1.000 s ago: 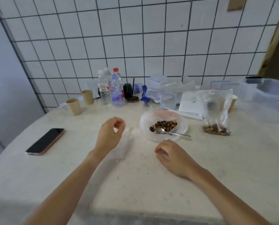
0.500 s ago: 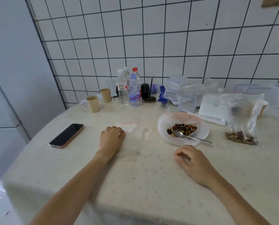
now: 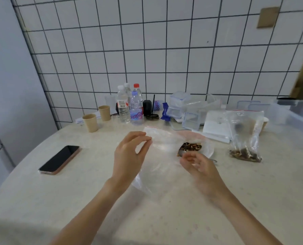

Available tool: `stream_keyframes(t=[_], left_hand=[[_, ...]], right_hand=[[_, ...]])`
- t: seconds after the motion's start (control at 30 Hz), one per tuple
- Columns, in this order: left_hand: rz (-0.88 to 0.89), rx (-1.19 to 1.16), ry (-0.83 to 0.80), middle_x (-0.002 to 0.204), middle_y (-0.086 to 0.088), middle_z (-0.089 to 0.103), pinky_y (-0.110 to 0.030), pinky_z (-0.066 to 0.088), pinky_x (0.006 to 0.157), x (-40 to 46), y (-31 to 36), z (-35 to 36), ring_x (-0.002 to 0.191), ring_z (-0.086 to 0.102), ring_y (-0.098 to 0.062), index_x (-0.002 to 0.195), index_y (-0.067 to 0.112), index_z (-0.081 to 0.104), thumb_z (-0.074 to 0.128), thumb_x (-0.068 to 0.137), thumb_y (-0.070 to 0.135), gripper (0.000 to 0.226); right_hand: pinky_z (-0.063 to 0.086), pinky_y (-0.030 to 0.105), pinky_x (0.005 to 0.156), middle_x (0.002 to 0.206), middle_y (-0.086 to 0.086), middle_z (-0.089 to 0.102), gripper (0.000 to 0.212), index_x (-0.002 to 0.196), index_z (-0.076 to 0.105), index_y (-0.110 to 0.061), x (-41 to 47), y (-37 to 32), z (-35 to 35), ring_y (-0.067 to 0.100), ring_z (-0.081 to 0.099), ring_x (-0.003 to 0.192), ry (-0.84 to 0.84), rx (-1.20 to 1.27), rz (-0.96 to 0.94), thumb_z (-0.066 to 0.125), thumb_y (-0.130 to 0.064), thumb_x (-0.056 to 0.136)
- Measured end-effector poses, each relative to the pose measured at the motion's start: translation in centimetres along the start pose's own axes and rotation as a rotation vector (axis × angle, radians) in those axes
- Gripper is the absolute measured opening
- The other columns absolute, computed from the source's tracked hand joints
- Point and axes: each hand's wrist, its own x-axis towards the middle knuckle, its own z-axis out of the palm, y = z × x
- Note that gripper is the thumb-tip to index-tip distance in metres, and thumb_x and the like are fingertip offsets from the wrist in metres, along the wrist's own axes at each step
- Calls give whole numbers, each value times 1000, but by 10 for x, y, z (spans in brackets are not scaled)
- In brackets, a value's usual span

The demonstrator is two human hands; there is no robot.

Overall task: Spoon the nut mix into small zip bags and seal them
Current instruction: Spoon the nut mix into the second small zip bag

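- Between the two hands, lifted just off the surface [image 3: 253, 200], hangs an empty small zip bag [image 3: 162, 156], clear film with a red strip along its far top edge.
- Left hand [image 3: 129, 156] holds the bag near its top left corner, thumb and forefinger pinched on the film, the other fingers loosely curled.
- Right hand [image 3: 198, 167] is blurred at the bag's right side; its fingers look bent, but I cannot tell whether they have the film yet.
- Nut mix [image 3: 191, 146] sits in a clear bowl [image 3: 209, 151] just beyond the right hand, the spoon [image 3: 181, 152] lying in it, its handle mostly hidden.
- To the right stands a larger bag [image 3: 244, 135] with some mix in its bottom.
- Judged from its look, the bag is nearly weightless, limp and slick; it will fold and cling shut.
- Best hold is probably at the stiffer zip strip, one lip in each hand, to pull the mouth apart.
- Once filled, it should be supported from below, since the film gives no stiffness of its own.
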Motion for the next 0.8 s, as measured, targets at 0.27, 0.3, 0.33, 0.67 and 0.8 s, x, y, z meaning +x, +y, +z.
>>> stream_keyframes(t=[0.27, 0.3, 0.33, 0.67, 0.8], left_hand=[[232, -57, -15, 117, 3, 70, -39, 57, 81, -10, 51, 35, 100, 69, -14, 103, 20, 81, 78, 93, 21, 11], [234, -88, -20, 119, 2, 69, -38, 57, 83, -10, 54, 38, 102, 68, -13, 106, 19, 81, 78, 92, 20, 14], [220, -139, -36, 124, 1, 66, -34, 56, 86, -11, 58, 40, 103, 68, -11, 112, 19, 78, 79, 91, 18, 21], [-541, -581, -253, 102, 12, 75, -36, 56, 96, 0, 93, 47, 98, 68, 0, 128, 32, 63, 70, 85, 65, 54], [-559, -587, -152, 86, 4, 74, -35, 57, 78, 4, 92, 47, 87, 70, -18, 94, 23, 69, 81, 86, 42, 23]], right_hand=[[48, 53, 107, 108, -5, 79, 44, 112, 79, -34, 8, -55, -13, 22, 73, 109, 67, 217, 185, 55, -67, 95], [48, 56, 108, 104, -3, 80, 38, 104, 81, -29, 7, -54, -15, 25, 73, 108, 106, 204, 198, 59, -59, 97], [49, 56, 107, 101, 0, 81, 31, 96, 82, -25, 7, -52, -17, 28, 74, 107, 139, 212, 201, 62, -49, 99], [53, 17, 84, 93, -5, 79, 16, 90, 80, -31, -2, -55, -29, 9, 73, 94, 117, 72, -159, 70, -20, 98], [46, 15, 72, 88, -7, 76, 19, 91, 78, -25, -5, -59, -27, 2, 66, 81, 131, -43, -191, 63, -23, 103]])
